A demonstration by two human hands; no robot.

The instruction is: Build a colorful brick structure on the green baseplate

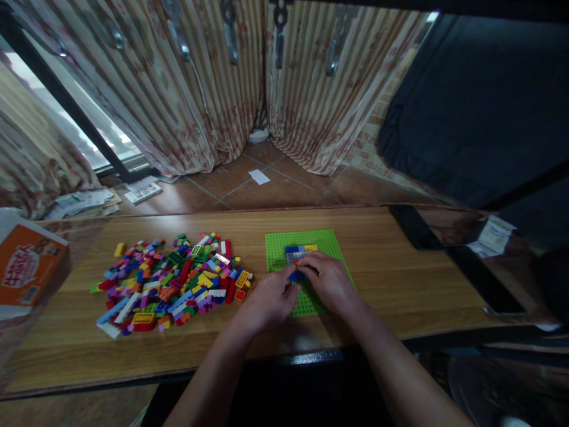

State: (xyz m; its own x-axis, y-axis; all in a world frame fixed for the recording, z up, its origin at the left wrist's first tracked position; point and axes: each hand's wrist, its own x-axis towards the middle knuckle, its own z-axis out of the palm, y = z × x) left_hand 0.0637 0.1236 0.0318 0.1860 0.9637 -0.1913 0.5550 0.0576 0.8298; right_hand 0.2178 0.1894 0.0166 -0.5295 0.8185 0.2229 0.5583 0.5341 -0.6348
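Observation:
A green studded baseplate (276, 242) lies on the table in front of me. On it sits a low patch of toy bricks (291, 249) in blue, grey and yellow, partly covered by my fingers. My left hand (272, 298) is over the plate's near left side, its fingers curled and their tips at the patch. From the right, my right hand (329, 280) reaches in with thumb and fingers pinched together. A small red brick (297, 261) shows at its fingertips. What lies between my left fingers is hidden.
Left of the plate spreads a large loose pile of coloured bricks (178, 279). An orange and white package (29, 267) stands at the table's left end. A dark flat device (415, 228) and another dark slab (486, 281) lie on the right. Curtains (213, 107) hang beyond the table (400, 290).

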